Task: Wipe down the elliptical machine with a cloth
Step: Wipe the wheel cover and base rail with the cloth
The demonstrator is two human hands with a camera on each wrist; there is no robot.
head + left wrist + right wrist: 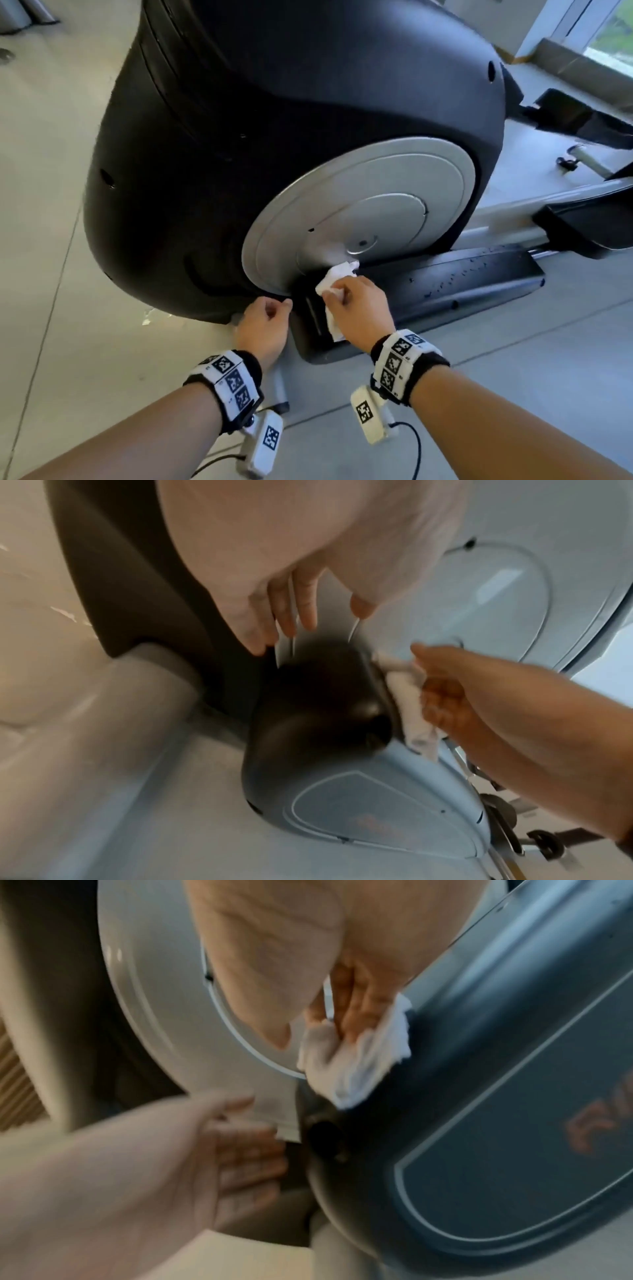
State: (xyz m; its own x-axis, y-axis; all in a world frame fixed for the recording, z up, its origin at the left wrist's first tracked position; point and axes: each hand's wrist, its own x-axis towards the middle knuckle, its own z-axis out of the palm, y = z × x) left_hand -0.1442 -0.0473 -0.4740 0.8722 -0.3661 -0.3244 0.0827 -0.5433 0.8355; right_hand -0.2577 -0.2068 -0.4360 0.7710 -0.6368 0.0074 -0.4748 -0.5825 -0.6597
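A pale tiled floor (44,240) lies at the far left. Beside it bulks the large black plastic housing of the elliptical machine (212,144), with a round silver metal disc (363,219) set into its side. At the lower rim of that disc, the left hand (265,323) reaches in with loosely curled fingers (301,601) that hold nothing; whether the fingertips actually touch the disc edge cannot be told. Just right of it, the right hand (356,305) grips a crumpled white cloth (334,284), fingers folded round it, and presses it where the disc meets the dark crank arm (455,284). In the right wrist view the cloth (356,1066) sits bunched between the disc and the arm's blue-grey face. Both wrists wear black bands with white coded tags (399,359). Further right, a silver rail (507,212) and a black pedal (589,229) extend toward a bright window (609,37).
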